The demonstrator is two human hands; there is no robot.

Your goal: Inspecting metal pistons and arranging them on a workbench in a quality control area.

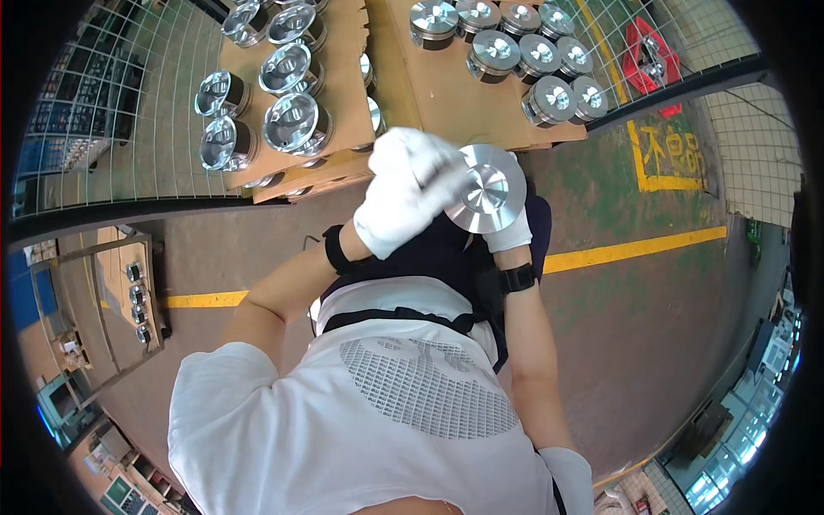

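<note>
A round silver piston (487,190) faces up in front of my waist, its flat, machined crown showing. My right hand (513,233), in a white glove, grips it from below and behind; most of its fingers are hidden by the metal. At the piston's left edge is my left hand (397,196), also gloved in white. Its fingers are curled, and the fingertips blur against the rim. Whatever they may hold does not show. On the cardboard ahead to the right stand several pistons (538,56) with crowns upward.
Several pistons (296,123) with hollow ends showing sit on stacked cardboard (343,163) at the left. Wire mesh panels (184,112) with dark rails flank the stacks. A red bin (639,53) lies beyond the right mesh. A metal cart (90,300) with pistons stands at far left.
</note>
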